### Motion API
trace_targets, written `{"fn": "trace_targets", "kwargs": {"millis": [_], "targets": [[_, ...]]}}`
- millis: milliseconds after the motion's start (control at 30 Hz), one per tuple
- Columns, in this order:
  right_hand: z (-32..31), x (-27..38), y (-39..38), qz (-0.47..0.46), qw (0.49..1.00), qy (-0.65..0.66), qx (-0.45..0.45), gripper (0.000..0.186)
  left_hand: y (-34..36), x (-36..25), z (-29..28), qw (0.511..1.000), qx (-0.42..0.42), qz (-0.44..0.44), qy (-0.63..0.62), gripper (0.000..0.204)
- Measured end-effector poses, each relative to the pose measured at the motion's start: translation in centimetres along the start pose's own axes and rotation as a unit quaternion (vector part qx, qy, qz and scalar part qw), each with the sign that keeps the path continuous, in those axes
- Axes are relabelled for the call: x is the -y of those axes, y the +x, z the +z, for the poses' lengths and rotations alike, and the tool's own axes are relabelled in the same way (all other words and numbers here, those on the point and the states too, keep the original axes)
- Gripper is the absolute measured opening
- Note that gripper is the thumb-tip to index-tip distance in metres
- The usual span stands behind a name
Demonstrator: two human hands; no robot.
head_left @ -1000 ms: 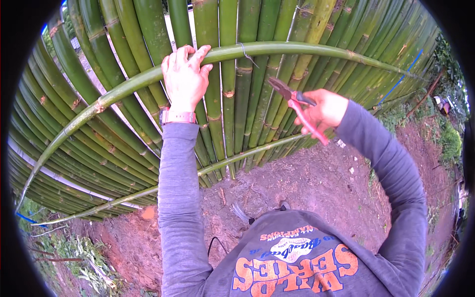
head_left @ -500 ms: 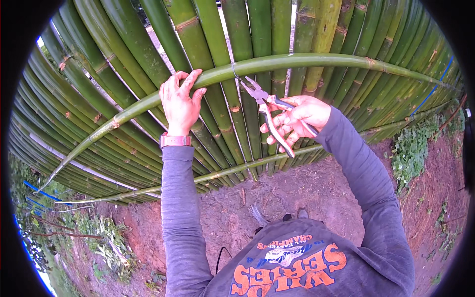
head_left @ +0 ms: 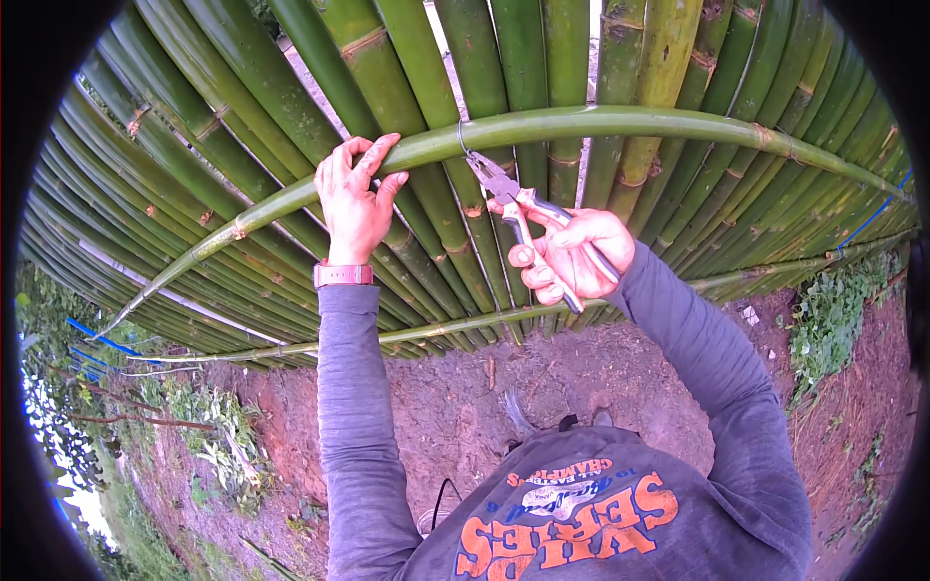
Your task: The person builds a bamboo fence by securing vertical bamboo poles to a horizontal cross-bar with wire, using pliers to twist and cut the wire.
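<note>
Pliers at the wire tie, left hand on the crosspiece

Landmark: the curved green crosspiece (head_left: 620, 120), lying across a wall of upright bamboo canes (head_left: 526, 58). From where I stand:

Left hand (head_left: 354, 208): on the crosspiece, left of the wire tie. Grip clenched on the pole, fingers over its top, thumb against its near side. Red wristband (head_left: 342, 275) just below the crosspiece.

Right hand (head_left: 572, 266): below the crosspiece, right of the tie. Grip grasping the pliers (head_left: 501, 187), fingers round the handles, which stand apart.

Pliers: just under the crosspiece, tilted, nose up-left at the lower end of the wire tie (head_left: 462, 136). Can't tell whether the jaws have bitten the wire. The tie loops round the crosspiece.

Thinner lower pole (head_left: 436, 332): well below the crosspiece, also across the canes. Bare soil (head_left: 436, 382) below that. Blue cord (head_left: 877, 221) by the crosspiece's right end.
</note>
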State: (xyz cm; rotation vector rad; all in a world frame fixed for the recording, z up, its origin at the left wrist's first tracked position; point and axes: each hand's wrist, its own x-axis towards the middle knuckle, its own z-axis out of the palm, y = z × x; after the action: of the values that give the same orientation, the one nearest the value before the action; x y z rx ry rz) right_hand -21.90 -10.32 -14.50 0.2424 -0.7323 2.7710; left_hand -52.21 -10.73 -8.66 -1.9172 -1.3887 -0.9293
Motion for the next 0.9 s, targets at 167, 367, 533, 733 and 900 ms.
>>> {"fn": "trace_targets", "kwargs": {"millis": [167,367,533,733,900], "targets": [[0.0,0.9,0.3,-0.013,0.863,-0.454,-0.224,0.073,0.1,0.0,0.2,1.0,-0.002,0.001,-0.001,0.055],[-2.9,1.0,0.9,-0.089,0.434,-0.851,-0.282,0.089,0.1,-0.5,-0.3,1.0,-0.013,-0.002,-0.007,0.056],[-5.5,3.5,0.6,-0.169,0.176,-0.936,-0.253,0.087,0.0,-0.7,0.0,1.0,-0.016,-0.005,-0.011,0.054],[-4.7,3.3,0.6,-0.17,0.117,-0.929,-0.306,0.066,0.8,-1.4,-1.3,1.0,0.013,-0.027,-0.007,0.057],[-6.6,-1.5,-4.0,-0.012,0.274,-0.882,-0.384,0.071,1.2,-6.7,0.9,0.995,-0.006,-0.097,0.004,0.081]]}}
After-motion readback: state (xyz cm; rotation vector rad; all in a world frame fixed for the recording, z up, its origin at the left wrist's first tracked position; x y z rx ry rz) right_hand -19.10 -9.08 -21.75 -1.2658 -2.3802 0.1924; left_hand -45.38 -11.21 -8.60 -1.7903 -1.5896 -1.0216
